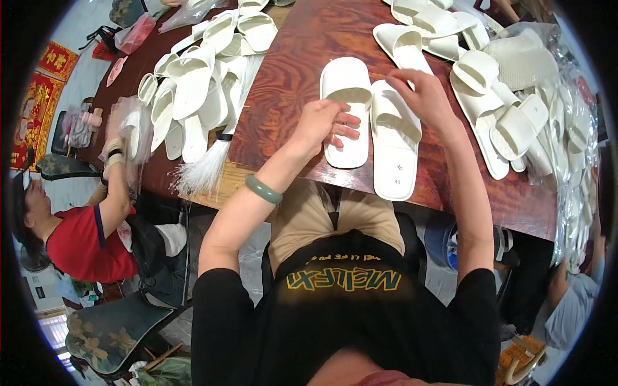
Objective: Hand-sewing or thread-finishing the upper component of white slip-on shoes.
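Observation:
Two white slippers lie side by side before me on the wooden table, toes pointing away. My left hand [326, 125] is over the left slipper [346, 76], its fingers apart and loosely curved by the strap opening; nothing shows in its grasp. The right slipper [394, 164] lies slightly closer to me, its heel reaching past the table's near edge. Above its toe end is my right hand [423, 96], with bent, parted fingers and nothing visible in them. Just beyond that hand lies another white slipper [402, 45].
White slippers are heaped at the right [476, 109], beside clear plastic wrapping [570, 186]. Another slipper pile [190, 83] and a bundle of white strands [205, 170] lie left. A co-worker in red [87, 241] handles a bagged slipper [132, 132]. A blue bin [440, 238] stands below the table.

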`<act>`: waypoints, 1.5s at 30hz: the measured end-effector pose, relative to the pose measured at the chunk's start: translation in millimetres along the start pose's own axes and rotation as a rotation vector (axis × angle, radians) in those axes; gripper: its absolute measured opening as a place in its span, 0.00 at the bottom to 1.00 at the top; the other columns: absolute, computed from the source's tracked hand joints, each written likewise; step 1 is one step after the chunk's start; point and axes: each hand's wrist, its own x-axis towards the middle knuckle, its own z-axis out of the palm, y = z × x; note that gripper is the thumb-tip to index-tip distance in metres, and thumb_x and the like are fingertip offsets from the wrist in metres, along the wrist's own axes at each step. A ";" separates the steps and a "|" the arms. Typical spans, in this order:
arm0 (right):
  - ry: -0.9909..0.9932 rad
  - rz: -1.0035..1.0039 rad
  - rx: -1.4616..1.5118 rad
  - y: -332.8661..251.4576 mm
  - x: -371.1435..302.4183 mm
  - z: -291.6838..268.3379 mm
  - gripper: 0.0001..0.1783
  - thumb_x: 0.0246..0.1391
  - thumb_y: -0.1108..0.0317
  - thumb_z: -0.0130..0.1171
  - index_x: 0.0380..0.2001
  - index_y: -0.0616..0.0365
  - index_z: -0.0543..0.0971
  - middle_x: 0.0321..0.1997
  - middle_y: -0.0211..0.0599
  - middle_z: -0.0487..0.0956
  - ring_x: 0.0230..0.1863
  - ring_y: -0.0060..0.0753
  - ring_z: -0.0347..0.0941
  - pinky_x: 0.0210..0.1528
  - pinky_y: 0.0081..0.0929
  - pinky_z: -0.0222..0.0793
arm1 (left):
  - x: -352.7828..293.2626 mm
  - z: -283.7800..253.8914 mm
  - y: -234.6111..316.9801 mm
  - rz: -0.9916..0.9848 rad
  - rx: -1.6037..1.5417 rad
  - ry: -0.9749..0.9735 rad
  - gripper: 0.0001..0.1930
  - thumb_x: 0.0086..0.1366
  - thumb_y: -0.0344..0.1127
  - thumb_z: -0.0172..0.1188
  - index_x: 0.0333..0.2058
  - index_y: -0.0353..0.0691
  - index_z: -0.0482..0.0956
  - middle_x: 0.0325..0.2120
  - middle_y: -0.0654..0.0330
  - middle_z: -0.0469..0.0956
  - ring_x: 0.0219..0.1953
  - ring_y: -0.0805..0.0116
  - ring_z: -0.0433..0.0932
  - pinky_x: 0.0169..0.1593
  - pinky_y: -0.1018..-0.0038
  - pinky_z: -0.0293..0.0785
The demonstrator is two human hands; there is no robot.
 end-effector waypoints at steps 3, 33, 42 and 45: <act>-0.188 0.082 0.048 37.3 46.7 27.3 0.14 0.51 0.62 0.57 0.33 0.62 0.80 0.28 0.46 0.80 0.29 0.42 0.76 0.34 0.31 0.70 | 1.9 7.5 -0.1 -0.032 0.044 0.041 0.18 0.67 0.38 0.43 0.47 0.27 0.67 0.34 0.50 0.78 0.27 0.63 0.81 0.16 0.79 0.70; -0.028 -0.517 0.036 -31.6 20.8 33.2 0.12 0.40 0.74 0.62 0.33 0.57 0.78 0.34 0.37 0.77 0.34 0.40 0.74 0.36 0.33 0.70 | 18.1 20.6 10.5 0.407 0.253 0.066 0.14 0.65 0.27 0.40 0.46 0.33 0.71 0.30 0.57 0.79 0.25 0.71 0.79 0.24 0.78 0.74; -0.048 -0.946 -0.270 -51.2 -2.6 52.7 0.25 0.38 0.69 0.52 0.46 0.61 0.73 0.47 0.40 0.70 0.47 0.41 0.69 0.51 0.39 0.64 | 28.8 -3.3 4.2 0.237 -0.482 -0.150 0.11 0.63 0.33 0.52 0.37 0.28 0.75 0.34 0.54 0.78 0.34 0.69 0.78 0.39 0.77 0.75; 0.029 -0.995 -0.193 -52.9 -0.2 59.5 0.20 0.35 0.74 0.56 0.38 0.59 0.76 0.43 0.40 0.74 0.43 0.42 0.73 0.44 0.38 0.70 | 21.5 -1.1 14.6 0.162 -0.515 -0.145 0.13 0.65 0.34 0.49 0.41 0.28 0.73 0.40 0.52 0.77 0.41 0.66 0.77 0.45 0.74 0.74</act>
